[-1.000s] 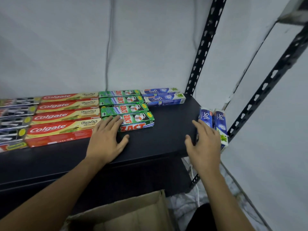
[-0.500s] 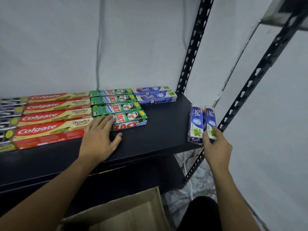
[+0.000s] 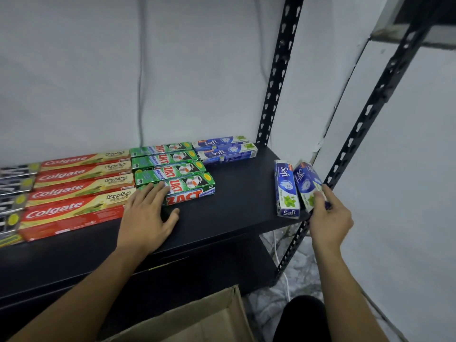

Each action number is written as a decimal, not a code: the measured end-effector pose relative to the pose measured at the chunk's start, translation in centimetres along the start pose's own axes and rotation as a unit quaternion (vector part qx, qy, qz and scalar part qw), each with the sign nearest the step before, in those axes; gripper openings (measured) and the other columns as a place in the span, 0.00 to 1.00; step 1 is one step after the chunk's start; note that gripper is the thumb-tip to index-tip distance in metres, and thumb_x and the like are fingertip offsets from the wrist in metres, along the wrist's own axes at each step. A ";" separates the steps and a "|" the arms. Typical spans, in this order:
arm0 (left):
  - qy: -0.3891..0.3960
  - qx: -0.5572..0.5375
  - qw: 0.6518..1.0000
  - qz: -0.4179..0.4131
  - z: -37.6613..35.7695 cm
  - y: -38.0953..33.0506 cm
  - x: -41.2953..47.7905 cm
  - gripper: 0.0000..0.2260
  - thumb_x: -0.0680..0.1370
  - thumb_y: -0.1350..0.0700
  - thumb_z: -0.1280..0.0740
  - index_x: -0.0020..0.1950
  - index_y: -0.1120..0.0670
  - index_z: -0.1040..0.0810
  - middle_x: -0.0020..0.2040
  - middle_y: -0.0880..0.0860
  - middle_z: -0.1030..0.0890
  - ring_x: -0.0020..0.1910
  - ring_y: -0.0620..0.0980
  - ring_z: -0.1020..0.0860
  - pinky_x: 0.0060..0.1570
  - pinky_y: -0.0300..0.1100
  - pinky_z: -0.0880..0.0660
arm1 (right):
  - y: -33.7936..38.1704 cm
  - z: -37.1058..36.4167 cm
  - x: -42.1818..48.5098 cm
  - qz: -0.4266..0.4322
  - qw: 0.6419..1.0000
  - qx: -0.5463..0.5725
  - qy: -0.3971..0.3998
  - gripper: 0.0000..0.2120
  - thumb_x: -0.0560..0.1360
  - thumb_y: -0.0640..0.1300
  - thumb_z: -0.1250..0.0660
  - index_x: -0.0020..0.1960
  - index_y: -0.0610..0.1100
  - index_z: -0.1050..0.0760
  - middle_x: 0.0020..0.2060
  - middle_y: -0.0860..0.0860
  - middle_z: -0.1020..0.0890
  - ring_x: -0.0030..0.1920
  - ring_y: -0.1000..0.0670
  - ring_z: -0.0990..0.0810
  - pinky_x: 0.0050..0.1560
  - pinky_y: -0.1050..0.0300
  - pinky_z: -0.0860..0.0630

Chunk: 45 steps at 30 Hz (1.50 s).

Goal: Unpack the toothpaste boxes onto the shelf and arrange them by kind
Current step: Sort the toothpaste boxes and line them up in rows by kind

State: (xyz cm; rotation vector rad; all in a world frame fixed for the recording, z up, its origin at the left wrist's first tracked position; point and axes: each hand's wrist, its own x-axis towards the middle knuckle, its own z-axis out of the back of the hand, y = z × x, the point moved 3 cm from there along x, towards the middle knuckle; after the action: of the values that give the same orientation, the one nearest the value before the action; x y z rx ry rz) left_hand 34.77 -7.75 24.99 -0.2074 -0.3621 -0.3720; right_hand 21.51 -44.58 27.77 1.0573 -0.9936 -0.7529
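Black shelf [image 3: 237, 193], partly stocked; two Safi boxes at its right end, one in hand.

Shelf deck runs 9 to 3 o'clock across the view, slotted black uprights [image 3: 278, 77] at 1 o'clock. Cardboard carton [image 3: 197, 322] at 6 o'clock, flap open, below the shelf. Colgate row [image 3: 74, 186] at 9 o'clock, four boxes lying flat side by side; dark boxes [image 3: 13, 186] beyond them at frame edge, labels unreadable. Green Zact row [image 3: 172, 169] at centre, touching the Colgate row. Two Safi boxes [image 3: 225, 149] flat at 12 o'clock against the wall. Left hand [image 3: 148, 211] flat, fingers spread, palm on the deck, fingertips on the nearest Zact box. Right hand [image 3: 328, 215] at 3 o'clock, fingers curled round the tilted Safi box [image 3: 307, 183]; standing Safi box [image 3: 286, 188] just beside it, on the shelf edge.
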 end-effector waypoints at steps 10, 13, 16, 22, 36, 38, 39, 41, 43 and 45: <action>0.004 -0.004 1.000 0.004 0.0 -0.1 0.0 0.34 0.78 0.33 0.50 0.78 0.50 0.34 0.77 0.49 0.33 0.78 0.50 0.40 0.78 0.51 0.48 | 3.6 -0.8 -0.2 -0.032 0.983 0.153 0.099 0.11 0.79 0.47 0.31 0.60 0.50 0.18 0.40 0.57 0.14 0.43 0.54 0.14 0.42 0.51 0.17; 0.002 -0.008 1.000 0.005 0.1 -0.1 -0.1 0.34 0.78 0.33 0.51 0.78 0.50 0.34 0.77 0.49 0.33 0.78 0.50 0.40 0.78 0.50 0.48 | 3.2 -3.0 -1.0 -0.107 0.958 0.205 0.170 0.09 0.78 0.46 0.30 0.58 0.49 0.16 0.47 0.49 0.14 0.51 0.49 0.15 0.50 0.40 0.18; -0.001 -0.010 1.000 0.005 0.2 -0.1 -0.1 0.33 0.78 0.33 0.50 0.78 0.50 0.34 0.77 0.49 0.32 0.78 0.50 0.40 0.78 0.50 0.48 | 2.9 -5.0 -2.9 -0.166 0.934 0.229 0.219 0.09 0.78 0.45 0.30 0.57 0.45 0.17 0.52 0.45 0.16 0.51 0.50 0.15 0.50 0.42 0.17; -0.002 -0.013 1.000 0.002 0.1 -0.1 -0.1 0.33 0.78 0.34 0.50 0.77 0.50 0.33 0.77 0.50 0.31 0.78 0.50 0.39 0.78 0.51 0.47 | 1.5 -6.2 -4.4 0.018 0.959 -0.033 0.279 0.10 0.80 0.49 0.34 0.60 0.52 0.19 0.51 0.51 0.15 0.46 0.55 0.15 0.37 0.57 0.17; -0.002 -0.007 1.000 -0.001 0.0 0.0 -0.1 0.32 0.78 0.34 0.48 0.77 0.51 0.32 0.77 0.50 0.31 0.78 0.51 0.39 0.78 0.51 0.46 | 0.5 -4.4 -2.1 0.228 0.929 -0.221 0.191 0.08 0.76 0.44 0.29 0.54 0.50 0.16 0.52 0.51 0.14 0.57 0.47 0.22 0.50 0.48 0.23; -0.004 -0.011 1.000 -0.002 0.0 0.0 -0.1 0.32 0.78 0.34 0.48 0.77 0.51 0.32 0.76 0.50 0.31 0.78 0.51 0.39 0.78 0.52 0.46 | -0.5 -4.4 -1.1 0.209 0.920 -0.263 0.204 0.09 0.76 0.45 0.28 0.56 0.51 0.16 0.61 0.51 0.18 0.64 0.44 0.25 0.57 0.45 0.26; -0.005 -0.012 1.000 -0.002 0.0 0.0 -0.1 0.32 0.78 0.34 0.48 0.77 0.51 0.32 0.76 0.50 0.31 0.78 0.51 0.39 0.78 0.52 0.46 | -0.9 -4.4 -0.8 0.185 0.921 -0.260 0.225 0.09 0.76 0.46 0.28 0.56 0.51 0.16 0.64 0.51 0.20 0.66 0.45 0.26 0.55 0.49 0.25; -0.005 -0.011 1.000 -0.002 0.0 0.0 0.0 0.33 0.78 0.34 0.48 0.77 0.51 0.32 0.76 0.50 0.31 0.78 0.51 0.39 0.78 0.52 0.46 | -1.6 -4.1 -0.1 0.145 0.930 -0.219 0.257 0.09 0.76 0.46 0.28 0.56 0.50 0.16 0.67 0.51 0.22 0.66 0.49 0.24 0.45 0.59 0.25; -0.005 -0.011 1.000 -0.002 0.0 0.0 0.0 0.33 0.78 0.34 0.48 0.77 0.51 0.32 0.76 0.50 0.31 0.78 0.51 0.38 0.78 0.53 0.45 | -1.8 -3.5 0.6 0.137 0.940 -0.203 0.238 0.09 0.76 0.45 0.28 0.55 0.50 0.16 0.68 0.51 0.23 0.64 0.51 0.23 0.38 0.65 0.28; -0.005 -0.011 1.000 -0.003 0.0 0.0 0.0 0.33 0.78 0.34 0.48 0.77 0.51 0.32 0.76 0.50 0.31 0.78 0.51 0.38 0.77 0.53 0.45 | -2.1 -2.7 1.3 0.131 0.947 -0.207 0.206 0.08 0.76 0.44 0.28 0.55 0.49 0.15 0.68 0.52 0.23 0.59 0.50 0.19 0.37 0.66 0.30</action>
State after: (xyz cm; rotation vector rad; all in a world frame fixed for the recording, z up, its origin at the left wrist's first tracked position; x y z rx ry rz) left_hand 34.74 -7.74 24.95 -0.2298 -0.3682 -0.3820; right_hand 24.45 -45.43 25.73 0.6586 -0.5650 -0.4654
